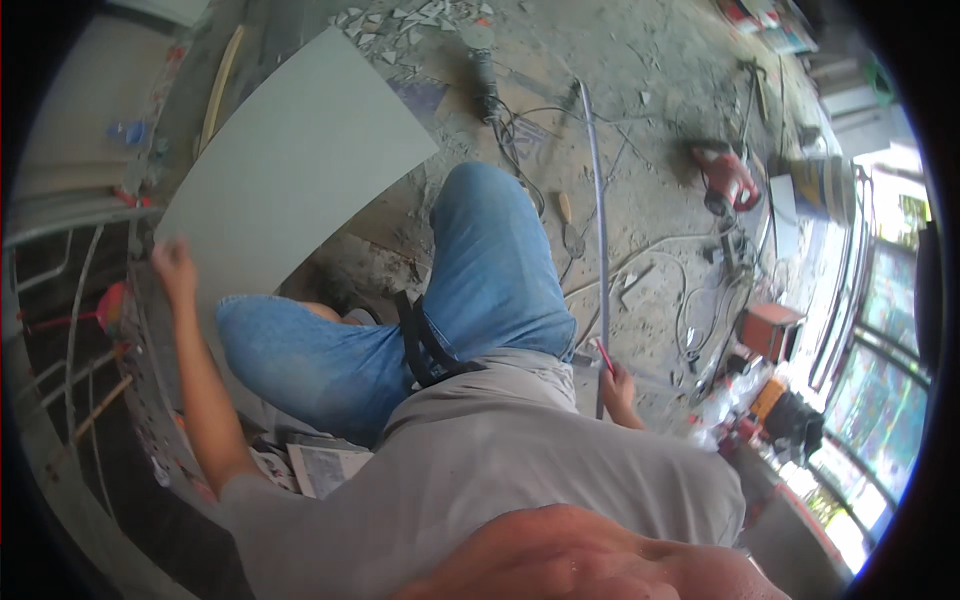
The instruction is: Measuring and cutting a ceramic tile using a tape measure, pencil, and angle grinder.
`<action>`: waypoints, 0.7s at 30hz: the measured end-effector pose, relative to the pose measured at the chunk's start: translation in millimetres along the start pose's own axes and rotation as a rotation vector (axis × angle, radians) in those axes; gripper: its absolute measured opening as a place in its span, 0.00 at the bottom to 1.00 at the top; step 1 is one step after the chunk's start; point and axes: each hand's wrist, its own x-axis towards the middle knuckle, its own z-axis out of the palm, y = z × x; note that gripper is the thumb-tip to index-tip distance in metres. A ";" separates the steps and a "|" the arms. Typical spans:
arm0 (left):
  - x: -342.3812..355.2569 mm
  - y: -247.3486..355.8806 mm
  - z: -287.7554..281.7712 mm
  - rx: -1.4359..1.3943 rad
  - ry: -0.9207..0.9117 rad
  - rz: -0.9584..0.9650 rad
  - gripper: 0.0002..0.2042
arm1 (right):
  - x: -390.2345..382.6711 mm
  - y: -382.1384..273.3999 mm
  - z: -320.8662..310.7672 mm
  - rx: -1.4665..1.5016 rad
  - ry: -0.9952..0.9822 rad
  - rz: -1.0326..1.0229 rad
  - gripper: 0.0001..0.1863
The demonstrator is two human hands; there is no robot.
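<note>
A large pale grey panel (pixel 305 150), smooth and flat, reaches from beside my left knee to the far rubble. Next to its left edge is my left hand (pixel 176 268), fingers curled together; whether they pinch anything is too blurred to tell. My right hand (pixel 619 392) is closed on a slim red pencil (pixel 604 355) by my right hip. A long, thin metal bar (pixel 598 200) runs away from that hand across the floor. Its near end passes against the fingers, and I cannot tell if they grip it too.
An angle grinder (pixel 484 75) with its cord lies beyond the panel, near broken tile pieces (pixel 400 28). At right are a red power tool (pixel 726 180), a bucket (pixel 822 188), a reddish box (pixel 770 330) and tangled cables. Metal railings (pixel 70 290) stand at left.
</note>
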 end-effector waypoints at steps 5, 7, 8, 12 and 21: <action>-13.6 245.1 101.6 0.095 -0.707 0.277 0.21 | -67.8 3.3 -110.1 0.053 -0.034 0.158 0.14; -26.4 288.5 144.7 0.089 -0.772 0.645 0.15 | -105.1 69.5 -108.5 -0.226 -0.008 0.148 0.15; -36.0 303.7 164.1 0.153 -0.709 0.752 0.17 | -117.2 84.6 -118.7 -0.304 -0.046 0.226 0.16; -68.8 321.0 226.6 0.248 -0.372 1.007 0.25 | -179.4 159.8 -162.9 -0.362 0.194 0.425 0.19; -71.5 302.4 227.6 0.286 -0.526 0.889 0.31 | -41.6 80.4 -162.4 -0.057 0.711 0.195 0.17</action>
